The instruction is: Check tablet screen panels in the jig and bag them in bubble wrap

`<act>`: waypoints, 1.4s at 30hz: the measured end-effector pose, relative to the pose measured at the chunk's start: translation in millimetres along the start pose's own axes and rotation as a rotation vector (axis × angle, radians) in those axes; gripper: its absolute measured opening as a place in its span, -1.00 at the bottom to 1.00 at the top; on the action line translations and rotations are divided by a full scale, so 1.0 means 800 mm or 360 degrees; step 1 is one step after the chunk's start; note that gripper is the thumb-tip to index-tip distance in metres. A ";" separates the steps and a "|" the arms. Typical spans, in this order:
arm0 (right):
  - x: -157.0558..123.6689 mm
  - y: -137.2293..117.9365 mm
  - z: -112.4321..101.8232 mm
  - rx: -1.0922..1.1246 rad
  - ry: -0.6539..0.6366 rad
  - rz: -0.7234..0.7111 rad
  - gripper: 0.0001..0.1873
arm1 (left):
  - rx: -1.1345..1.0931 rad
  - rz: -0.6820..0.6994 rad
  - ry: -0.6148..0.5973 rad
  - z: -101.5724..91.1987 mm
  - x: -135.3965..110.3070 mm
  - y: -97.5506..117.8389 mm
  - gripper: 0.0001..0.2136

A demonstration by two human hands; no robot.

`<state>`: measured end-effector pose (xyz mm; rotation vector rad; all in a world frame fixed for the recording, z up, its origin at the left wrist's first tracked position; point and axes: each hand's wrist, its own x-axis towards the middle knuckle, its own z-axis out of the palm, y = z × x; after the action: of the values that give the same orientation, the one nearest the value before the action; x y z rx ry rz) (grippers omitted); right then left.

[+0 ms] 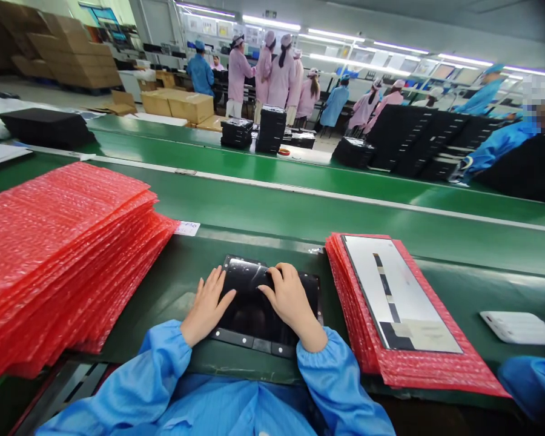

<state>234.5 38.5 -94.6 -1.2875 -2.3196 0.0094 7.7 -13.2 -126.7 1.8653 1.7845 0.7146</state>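
Well, the black flat panel (249,318) lies on the green table (172,309) right in front of the person, the left hand (206,306) and right hand (290,300) resting on it, fingers loosely spread, pinching nothing. Red bubble-wrap bags (59,254) stack on either side, a white panel (399,290) atop the right pile.

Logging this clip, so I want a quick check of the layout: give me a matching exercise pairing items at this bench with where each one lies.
Items:
1. Stack of red bubble bags
2. White-faced panel
3. Black framed panel
4. Small white flat object

Places:
A. Under the left hand and right hand
B. On the green bench, left of the hands
C. On the green bench at the far right
D. On top of a red bubble-bag pile

Pairs: 1-B, 2-D, 3-A, 4-C
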 end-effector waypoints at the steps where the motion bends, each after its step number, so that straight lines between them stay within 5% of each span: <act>1: -0.001 0.002 -0.003 0.0005 0.0066 -0.0008 -0.61 | -0.0205 -0.0049 0.0037 -0.003 0.001 0.008 -0.42; 8: -0.017 0.012 -0.038 0.0083 0.0527 -0.0023 -0.59 | -0.1849 -0.0400 -0.0054 -0.036 -0.005 0.073 -0.49; 14: -0.050 0.008 -0.082 0.0318 0.0834 0.0315 -0.71 | -0.2259 -0.0636 -0.0021 -0.064 0.002 0.073 -0.51; 18: -0.078 0.016 -0.096 0.0597 0.0775 0.0670 -0.58 | -0.2299 -0.0733 0.0123 -0.073 0.011 0.058 -0.54; 22: -0.098 0.018 -0.104 0.1135 0.0181 0.0796 -0.51 | -0.2331 -0.0718 0.0102 -0.071 0.016 0.044 -0.57; 26: -0.106 0.003 -0.112 0.1416 -0.0137 0.0693 -0.39 | -0.2403 -0.0765 0.0059 -0.066 0.017 0.037 -0.59; 35: -0.108 -0.003 -0.105 0.1649 -0.0172 0.0769 -0.37 | -0.2422 -0.0937 0.0066 -0.070 0.019 0.045 -0.61; 38: -0.107 0.010 -0.096 0.1715 -0.0179 0.0838 -0.36 | -0.2176 -0.1035 -0.0194 -0.077 0.013 0.049 -0.56; 40: -0.105 0.020 -0.089 0.1696 -0.0199 0.0886 -0.35 | -0.1923 -0.0922 -0.0333 -0.084 0.009 0.053 -0.53; 42: -0.103 0.028 -0.082 0.1565 -0.0164 0.0906 -0.34 | -0.1664 -0.0674 -0.0213 -0.092 0.006 0.058 -0.62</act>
<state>315.9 -29.4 -75.3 -1.3074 -1.5252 1.2402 -4.6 -13.1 -40.2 0.7911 1.2394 1.0360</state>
